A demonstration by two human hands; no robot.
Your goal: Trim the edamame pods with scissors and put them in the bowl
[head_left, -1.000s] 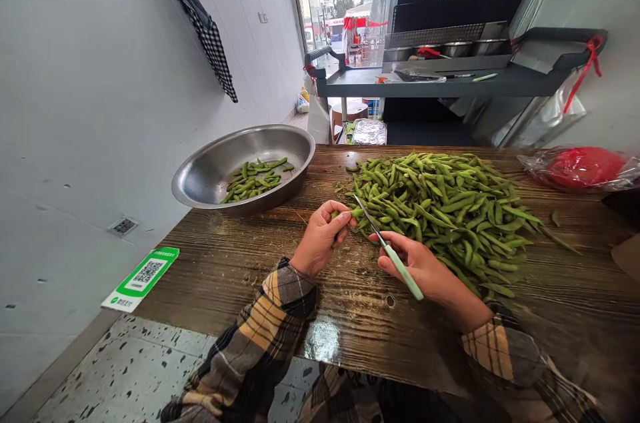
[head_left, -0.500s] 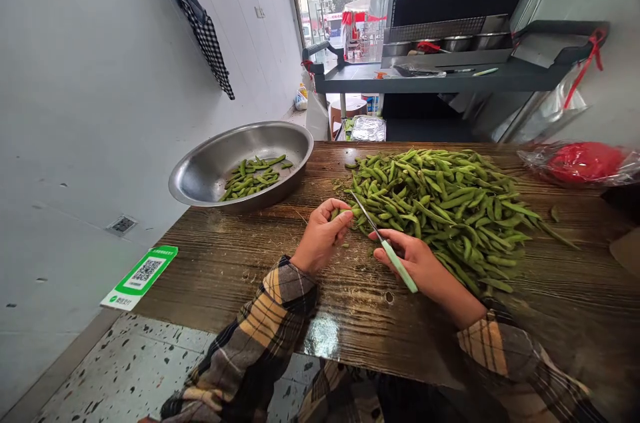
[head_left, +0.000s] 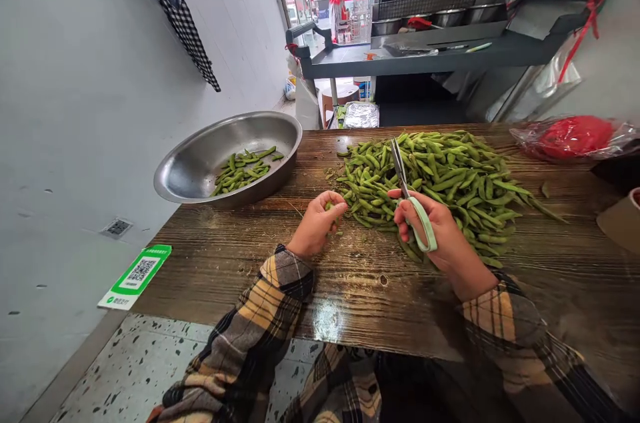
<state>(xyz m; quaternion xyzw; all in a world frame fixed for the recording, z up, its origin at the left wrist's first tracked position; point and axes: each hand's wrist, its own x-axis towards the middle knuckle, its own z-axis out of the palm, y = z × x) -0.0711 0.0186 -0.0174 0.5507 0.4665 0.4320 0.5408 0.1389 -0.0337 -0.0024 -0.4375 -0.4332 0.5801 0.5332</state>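
Note:
My left hand (head_left: 320, 223) is closed on an edamame pod (head_left: 329, 206), mostly hidden by my fingers, just above the wooden table. In my right hand (head_left: 435, 226) is a pair of scissors (head_left: 424, 226) with pale green handles, its blades pointing away from me and slightly left over a big pile of edamame pods (head_left: 450, 176). The blades look nearly together and touch nothing I can make out. To the left stands a wide steel bowl (head_left: 187, 173), where several pods (head_left: 240, 173) lie on the bottom.
The dark wooden table (head_left: 225, 263) carries a green payment-code card (head_left: 140, 276) at its left edge. A red item in clear plastic (head_left: 575, 137) lies at the back right, with a brown round container (head_left: 623, 219) nearer. Beyond stands a grey cart (head_left: 350, 66).
My right hand has drawn the scissors away from the pod in my left hand, to the right, and turned the blades to point farther forward. The camera view has shifted slightly.

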